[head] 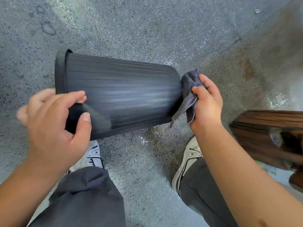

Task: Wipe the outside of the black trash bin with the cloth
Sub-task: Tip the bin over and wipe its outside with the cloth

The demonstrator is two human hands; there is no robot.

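Observation:
The black ribbed trash bin [121,94] is held on its side above the floor, rim to the left and base to the right. My left hand [54,122] grips it near the rim, thumb on the near side and fingers curled over the top. My right hand [206,102] pinches a grey cloth [188,94] and holds it against the bin's base end. The lower part of the cloth hangs loose.
A speckled grey stone floor [147,30] lies below. My two feet in white sneakers [93,156] stand under the bin. A dark wooden piece of furniture [268,133] juts in from the right edge.

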